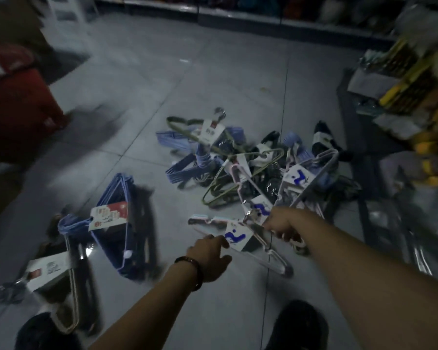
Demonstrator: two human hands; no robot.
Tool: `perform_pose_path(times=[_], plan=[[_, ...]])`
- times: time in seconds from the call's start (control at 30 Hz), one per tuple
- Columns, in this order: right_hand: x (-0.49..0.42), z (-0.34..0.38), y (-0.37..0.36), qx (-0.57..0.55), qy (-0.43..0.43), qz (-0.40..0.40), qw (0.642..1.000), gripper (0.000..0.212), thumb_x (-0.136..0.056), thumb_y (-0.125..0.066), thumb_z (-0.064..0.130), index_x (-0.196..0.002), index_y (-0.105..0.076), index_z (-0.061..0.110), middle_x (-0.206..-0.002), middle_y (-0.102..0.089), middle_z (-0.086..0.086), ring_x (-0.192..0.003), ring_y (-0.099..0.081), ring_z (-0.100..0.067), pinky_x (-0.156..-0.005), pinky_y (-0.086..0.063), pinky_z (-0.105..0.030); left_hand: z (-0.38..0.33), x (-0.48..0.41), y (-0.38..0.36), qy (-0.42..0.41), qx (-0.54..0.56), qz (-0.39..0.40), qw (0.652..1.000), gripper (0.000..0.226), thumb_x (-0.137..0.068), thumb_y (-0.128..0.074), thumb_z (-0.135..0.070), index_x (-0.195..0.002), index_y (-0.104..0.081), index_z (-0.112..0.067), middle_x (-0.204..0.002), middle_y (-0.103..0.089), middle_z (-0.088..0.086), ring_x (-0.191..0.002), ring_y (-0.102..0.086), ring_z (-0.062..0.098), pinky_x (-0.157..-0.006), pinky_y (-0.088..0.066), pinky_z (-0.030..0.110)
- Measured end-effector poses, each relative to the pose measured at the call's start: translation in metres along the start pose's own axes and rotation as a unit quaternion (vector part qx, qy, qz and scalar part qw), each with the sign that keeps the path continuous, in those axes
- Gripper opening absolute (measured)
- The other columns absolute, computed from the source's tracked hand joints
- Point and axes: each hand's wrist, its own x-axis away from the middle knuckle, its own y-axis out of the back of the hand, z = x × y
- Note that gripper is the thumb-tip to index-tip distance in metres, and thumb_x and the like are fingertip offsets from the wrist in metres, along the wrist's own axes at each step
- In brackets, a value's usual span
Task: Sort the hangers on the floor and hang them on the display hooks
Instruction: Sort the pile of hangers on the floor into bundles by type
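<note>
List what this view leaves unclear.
Head view:
- Display hooks: none identifiable; the camera points down at the floor.
- Label print: blurred, too small.
- Left hand grip: hidden by its back.
- Shelf goods: motion-blurred, cut by right edge.

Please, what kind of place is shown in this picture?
Probably a shop aisle. Bundled hangers with printed retail cards lie on the tiled floor, a rack of packaged goods stands at the right, and a stocked shelf runs along the far side.

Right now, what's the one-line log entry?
right hand: grips pale hanger bundle | left hand: at its tag, hold unclear | hanger pile: on floor
</note>
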Motion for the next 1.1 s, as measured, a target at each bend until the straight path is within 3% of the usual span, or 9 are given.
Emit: perform_pose_path(times=[0.13,0.33,0.5,0.6,0.7,0.83,0.9,1.0,1.1], plan=[[0.002,-0.042,-0.014,-0.035,0.006,0.010,0.999,0.023,-0.103,-0.056,0.032,-0.108,-0.060,0.009,-0.099,-0.067,-0.018,-0.070,-0.058,-0.025,-0.060,-0.047,-0.031,-0.036,-0.003,0.015,0.016,-0.030,0.058,0.998,0.043,-0.102,-0.059,-0.038,-0.143,-0.053,-0.027,-0.148,-0.053,0.005,-0.131,-0.054,0.023,-0.111,-0.047,0.040],[-0.017,-0.050,-0.047,-0.101,0.031,-0.017,0.994,0.019,-0.103,-0.056,0.023,-0.112,-0.065,0.010,-0.098,-0.064,-0.010,-0.073,-0.058,-0.018,-0.059,-0.044,-0.028,-0.056,-0.042,0.017,-0.013,-0.076,0.059,0.995,0.046,-0.105,-0.056,-0.026,-0.148,-0.051,-0.015,-0.153,-0.049,0.008,-0.140,-0.048,0.026,-0.114,-0.040,0.033],[-0.069,-0.046,-0.073,-0.079,0.003,-0.022,0.997,0.024,-0.099,-0.057,0.017,-0.121,-0.063,0.009,-0.118,-0.060,-0.013,-0.101,-0.059,-0.025,-0.077,-0.048,-0.031,-0.025,-0.086,-0.008,0.021,0.048,0.073,0.996,0.045,-0.104,-0.054,-0.013,-0.148,-0.045,-0.017,-0.148,-0.053,0.008,-0.134,-0.053,0.024,-0.113,-0.044,0.036],[-0.095,-0.030,-0.085,-0.048,-0.011,0.015,0.999,0.044,-0.100,-0.053,0.018,-0.142,-0.048,0.007,-0.131,-0.052,-0.016,-0.109,-0.055,-0.026,-0.088,-0.048,-0.034,-0.012,-0.110,-0.023,0.057,0.176,0.070,0.980,0.049,-0.102,-0.059,-0.019,-0.149,-0.045,-0.018,-0.147,-0.053,0.005,-0.133,-0.053,0.024,-0.113,-0.043,0.036],[-0.114,-0.015,-0.104,-0.085,-0.040,0.039,0.995,0.079,-0.098,-0.057,0.024,-0.161,-0.011,0.008,-0.148,-0.042,-0.020,-0.120,-0.054,-0.029,-0.099,-0.050,-0.038,-0.011,-0.122,-0.038,0.086,0.285,0.058,0.953,0.045,-0.101,-0.061,-0.017,-0.144,-0.051,-0.017,-0.138,-0.058,0.003,-0.130,-0.056,0.028,-0.114,-0.045,0.044],[-0.127,-0.015,-0.111,-0.140,-0.010,-0.051,0.989,0.046,-0.098,-0.060,0.019,-0.141,-0.047,0.017,-0.129,-0.056,-0.012,-0.112,-0.059,-0.028,-0.099,-0.051,-0.038,-0.009,-0.125,-0.042,0.144,0.422,0.060,0.893,0.038,-0.100,-0.063,-0.019,-0.135,-0.050,-0.026,-0.123,-0.059,0.001,-0.111,-0.059,0.027,-0.102,-0.052,0.046],[-0.124,-0.019,-0.110,-0.148,0.003,-0.015,0.989,0.036,-0.096,-0.063,0.020,-0.130,-0.056,0.015,-0.120,-0.060,-0.007,-0.109,-0.061,-0.024,-0.096,-0.053,-0.036,-0.004,-0.123,-0.039,0.177,0.504,0.048,0.844,0.053,-0.096,-0.069,-0.030,-0.144,-0.045,-0.026,-0.134,-0.056,0.008,-0.113,-0.057,0.028,-0.094,-0.054,0.045],[-0.110,-0.017,-0.104,-0.166,0.051,0.062,0.983,0.037,-0.085,-0.073,0.010,-0.121,-0.066,0.013,-0.104,-0.071,-0.005,-0.093,-0.072,-0.022,-0.084,-0.062,-0.037,0.003,-0.104,-0.034,0.190,0.587,0.014,0.787,0.067,-0.081,-0.074,-0.042,-0.140,-0.048,-0.027,-0.133,-0.061,0.009,-0.111,-0.059,0.028,-0.093,-0.052,0.045],[-0.090,0.000,-0.104,-0.205,0.113,0.085,0.968,0.056,-0.079,-0.084,0.013,-0.130,-0.060,0.017,-0.105,-0.073,-0.002,-0.091,-0.075,-0.020,-0.078,-0.064,-0.038,0.017,-0.075,-0.035,0.172,0.652,-0.020,0.739,0.038,-0.098,-0.063,-0.030,-0.136,-0.056,-0.031,-0.131,-0.067,0.007,-0.112,-0.063,0.026,-0.098,-0.053,0.049]])
